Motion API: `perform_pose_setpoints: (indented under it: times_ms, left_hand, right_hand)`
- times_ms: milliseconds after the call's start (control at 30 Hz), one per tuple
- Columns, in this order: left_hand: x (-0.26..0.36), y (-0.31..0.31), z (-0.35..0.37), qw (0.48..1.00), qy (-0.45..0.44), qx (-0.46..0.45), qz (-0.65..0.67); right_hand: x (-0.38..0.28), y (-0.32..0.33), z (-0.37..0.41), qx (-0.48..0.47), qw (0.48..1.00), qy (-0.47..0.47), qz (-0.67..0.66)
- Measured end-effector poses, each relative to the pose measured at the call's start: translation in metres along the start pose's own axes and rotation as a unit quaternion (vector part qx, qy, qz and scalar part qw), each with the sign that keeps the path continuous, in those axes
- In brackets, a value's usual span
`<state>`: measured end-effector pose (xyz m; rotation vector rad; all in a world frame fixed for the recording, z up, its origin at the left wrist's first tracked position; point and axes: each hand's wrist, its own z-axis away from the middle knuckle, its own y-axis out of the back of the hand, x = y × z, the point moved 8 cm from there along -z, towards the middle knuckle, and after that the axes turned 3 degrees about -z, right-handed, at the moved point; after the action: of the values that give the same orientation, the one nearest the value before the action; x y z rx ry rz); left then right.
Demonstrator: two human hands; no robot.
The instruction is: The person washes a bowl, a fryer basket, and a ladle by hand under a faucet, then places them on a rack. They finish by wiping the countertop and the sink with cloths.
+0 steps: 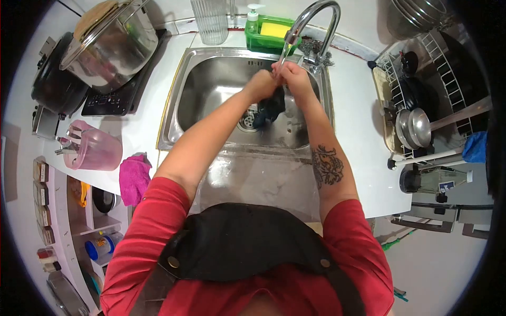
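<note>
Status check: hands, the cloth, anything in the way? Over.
Under the faucet, left hand and right hand both shut on the dark cloth. Cloth hangs into the sink. Nothing in the way.

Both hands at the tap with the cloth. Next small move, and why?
Probably wring the cloth over the sink: the left hand and right hand grip it together under water running from the faucet, and it hangs limp above the drain.

The faucet and a dark cloth beneath it block the back right corner of the sink. Its left half lies open.
</note>
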<state>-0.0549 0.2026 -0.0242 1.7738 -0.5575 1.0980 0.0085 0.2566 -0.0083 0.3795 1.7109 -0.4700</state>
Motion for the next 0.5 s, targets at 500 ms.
perform_pose_setpoints:
  times_ms: [500]
  left_hand:
    - [-0.056,0.007,0.032,0.984,0.141,0.079,0.075]
  right_hand:
    - [0.121,0.029,0.004,0.260,0.960,-0.102,-0.038]
